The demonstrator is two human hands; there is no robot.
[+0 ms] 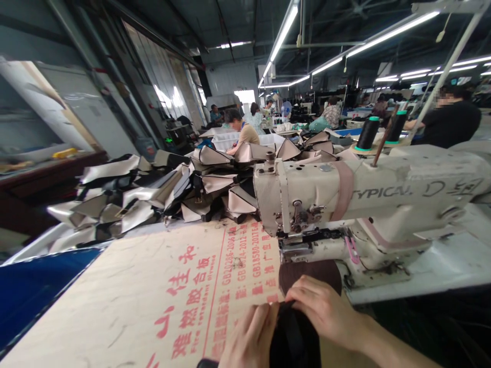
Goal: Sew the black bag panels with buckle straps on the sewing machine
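Low in the view, a piece of black fabric is held between my two hands. My left hand grips it from the left with bent fingers. My right hand pinches its upper edge from the right. A beige surface shows just below my right hand; I cannot tell if it belongs to the same piece. Directly beyond my fingers lies a dark brown rounded thing, under the head of the cream sewing machine. My fingertips are apart from the machine's needle area.
A plywood board with red print covers the table on the left. Behind it is a heap of beige and black sewn pieces. Black thread cones stand behind the machine. A blue surface lies far left. Several people work further back.
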